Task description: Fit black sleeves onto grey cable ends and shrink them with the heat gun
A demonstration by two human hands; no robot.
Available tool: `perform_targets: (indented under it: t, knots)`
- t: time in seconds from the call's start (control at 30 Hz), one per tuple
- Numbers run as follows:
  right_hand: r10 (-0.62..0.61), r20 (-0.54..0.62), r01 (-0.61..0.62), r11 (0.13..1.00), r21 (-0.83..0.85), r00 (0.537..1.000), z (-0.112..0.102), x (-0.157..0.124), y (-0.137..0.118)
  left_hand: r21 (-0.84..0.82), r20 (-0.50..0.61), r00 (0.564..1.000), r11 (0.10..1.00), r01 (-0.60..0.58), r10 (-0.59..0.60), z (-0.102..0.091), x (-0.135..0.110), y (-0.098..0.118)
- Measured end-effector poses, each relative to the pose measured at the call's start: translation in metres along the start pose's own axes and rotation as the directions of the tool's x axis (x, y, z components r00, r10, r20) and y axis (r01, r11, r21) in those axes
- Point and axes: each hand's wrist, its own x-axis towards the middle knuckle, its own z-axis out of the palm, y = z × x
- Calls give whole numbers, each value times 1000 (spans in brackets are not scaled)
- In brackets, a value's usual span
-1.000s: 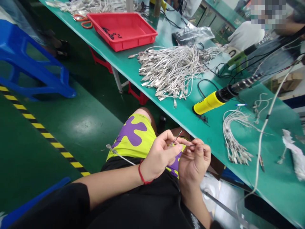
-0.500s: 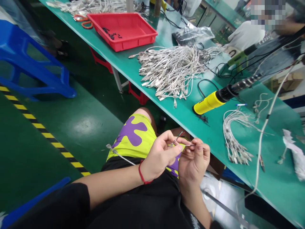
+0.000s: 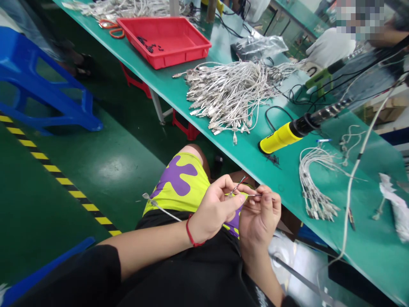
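Above my lap, my left hand (image 3: pixel 220 207) is closed around a white cable (image 3: pixel 168 213), whose plug end (image 3: pixel 146 196) hangs out behind my wrist. From the finger side of this hand the cable's thin coloured wires (image 3: pixel 239 183) stick up, dark, red and green among them. My right hand (image 3: pixel 260 213) pinches a thin dark strand (image 3: pixel 258 195) between thumb and fingers. A fine light line runs from it toward my left fingertips; whether it belongs to the cable is too small to tell. The two hands nearly touch.
On the green table (image 3: pixel 236 149) lie a heap of white USB cables (image 3: pixel 230 94) and a smaller bundle (image 3: pixel 315 187). A yellow-handled heat gun (image 3: pixel 281 138) stands beside small black pieces (image 3: pixel 271 160). Farther off are a red tray (image 3: pixel 179 38) and scissors (image 3: pixel 116 32); a blue stool (image 3: pixel 47 81) is left.
Almost nothing differs. My right hand has shifted very slightly, and both hands keep their grip.
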Motion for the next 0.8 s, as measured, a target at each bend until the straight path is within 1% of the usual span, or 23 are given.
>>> perform_targets:
  t: [0.17, 0.4, 0.63, 0.8]
  knots:
    - [4, -6, -5, 999, -44, 1000, -1, 0, 1, -1, 5, 1000, 1000, 2, -2, -1, 0, 0]
    - [29, 27, -29, 999, -17, 999, -2, -1, 0, -4, -6, 1000, 1000, -3, 3, 0, 1, 1]
    - [33, 46, -30, 998, -64, 998, -2, -1, 0, 11, -21, 1000, 1000, 0, 0, -2, 1, 0]
    - [69, 47, -68, 997, -25, 996, -3, 1, 2, 32, -26, 1000, 999, -2, 3, -3, 0, -2]
